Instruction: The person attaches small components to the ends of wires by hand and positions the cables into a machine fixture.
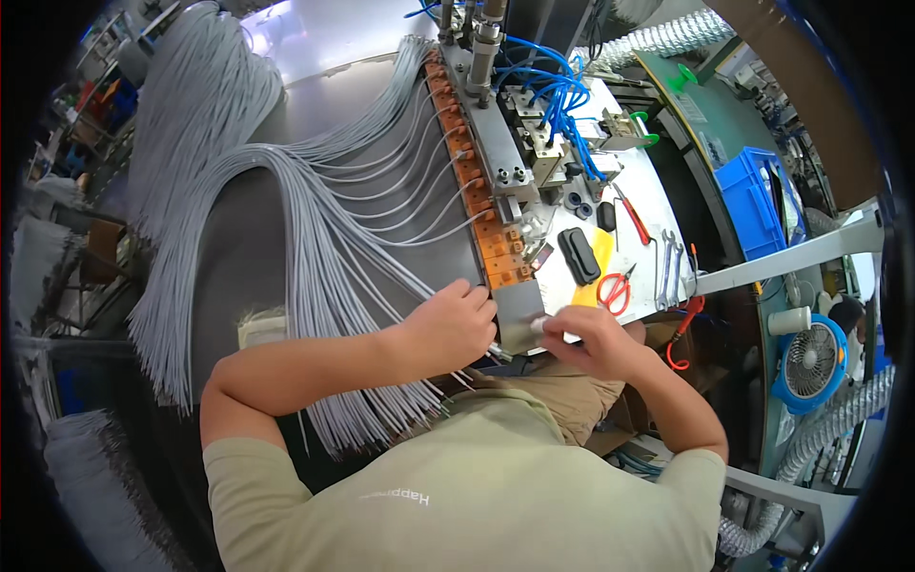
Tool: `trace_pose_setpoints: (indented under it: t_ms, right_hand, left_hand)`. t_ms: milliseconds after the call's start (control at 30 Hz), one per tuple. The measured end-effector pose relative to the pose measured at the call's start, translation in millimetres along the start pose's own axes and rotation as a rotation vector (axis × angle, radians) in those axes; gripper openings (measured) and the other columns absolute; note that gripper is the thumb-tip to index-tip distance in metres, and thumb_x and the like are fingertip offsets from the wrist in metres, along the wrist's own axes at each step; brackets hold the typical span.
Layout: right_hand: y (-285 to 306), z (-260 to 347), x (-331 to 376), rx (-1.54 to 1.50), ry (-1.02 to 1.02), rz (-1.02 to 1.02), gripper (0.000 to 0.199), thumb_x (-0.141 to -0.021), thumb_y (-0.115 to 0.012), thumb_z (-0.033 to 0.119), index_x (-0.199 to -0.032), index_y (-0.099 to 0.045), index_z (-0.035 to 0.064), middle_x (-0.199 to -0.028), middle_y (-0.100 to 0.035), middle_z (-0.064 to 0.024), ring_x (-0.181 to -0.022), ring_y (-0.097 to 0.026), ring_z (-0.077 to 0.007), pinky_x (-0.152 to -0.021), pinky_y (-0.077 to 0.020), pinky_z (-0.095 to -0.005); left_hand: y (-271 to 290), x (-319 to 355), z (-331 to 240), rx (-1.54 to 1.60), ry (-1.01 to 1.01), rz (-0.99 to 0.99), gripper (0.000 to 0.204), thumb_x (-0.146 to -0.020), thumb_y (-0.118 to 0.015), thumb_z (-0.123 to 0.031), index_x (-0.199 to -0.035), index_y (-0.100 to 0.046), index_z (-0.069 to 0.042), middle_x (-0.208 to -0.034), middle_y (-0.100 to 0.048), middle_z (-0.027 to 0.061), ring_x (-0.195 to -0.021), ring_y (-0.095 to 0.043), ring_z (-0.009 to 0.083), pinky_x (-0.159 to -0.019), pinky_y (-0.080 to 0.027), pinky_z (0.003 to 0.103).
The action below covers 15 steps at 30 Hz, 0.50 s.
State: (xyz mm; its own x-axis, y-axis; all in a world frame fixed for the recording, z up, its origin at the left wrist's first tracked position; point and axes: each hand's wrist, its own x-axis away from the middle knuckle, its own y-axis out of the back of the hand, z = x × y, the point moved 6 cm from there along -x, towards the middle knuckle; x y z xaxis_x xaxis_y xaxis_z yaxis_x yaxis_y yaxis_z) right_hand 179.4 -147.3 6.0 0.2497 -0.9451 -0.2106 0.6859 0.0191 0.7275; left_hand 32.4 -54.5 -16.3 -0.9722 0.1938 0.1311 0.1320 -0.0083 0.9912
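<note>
My left hand (456,329) is closed, its fingers curled down at the near end of the machine beside the grey cables (315,248). What it grips is hidden under the fingers, though a few cable ends poke out below it. My right hand (599,343) pinches a small white piece (538,326) over the corner of a grey metal plate (519,303). Ahead of both hands runs a row of orange fixture blocks (502,257), with single grey cables set into several of them. The cable bundle fans out left over the dark metal table (238,219).
Above the row stands a press (491,114) with blue air hoses (562,91). On the white surface to the right lie red-handled scissors (615,291), a black oblong block (579,255), a red screwdriver (637,219) and wrenches (667,267). Farther right are a blue bin (748,205) and a blue fan (812,360).
</note>
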Motion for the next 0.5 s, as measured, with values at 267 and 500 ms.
trace_pose_setpoints:
  t_ms: [267,500]
  right_hand:
    - [-10,-63,-26,-0.880,-0.389,-0.941,0.021,-0.093,-0.068,0.007,-0.109,-0.059,-0.0016,-0.069,-0.062,-0.0060,-0.053,-0.054,-0.0061,-0.048,-0.0409,-0.0249]
    - [-23,-32,-23,-0.082,-0.260,-0.745,0.016,-0.090,-0.069,0.003,-0.104,-0.062,-0.0006,-0.066,-0.059,-0.0037,-0.052,-0.050,-0.0101,-0.048,-0.0384,-0.0256]
  left_hand:
    - [5,-5,70,1.366,0.395,0.036,0.021,-0.100,-0.058,-0.023,-0.093,-0.062,-0.004,-0.083,-0.067,0.0059,-0.073,-0.065,0.0152,-0.066,-0.051,0.029]
    - [-17,-13,77,1.698,0.435,-0.221,0.016,-0.098,-0.064,-0.018,-0.100,-0.063,-0.002,-0.080,-0.067,0.0020,-0.066,-0.061,0.0062,-0.063,-0.051,0.023]
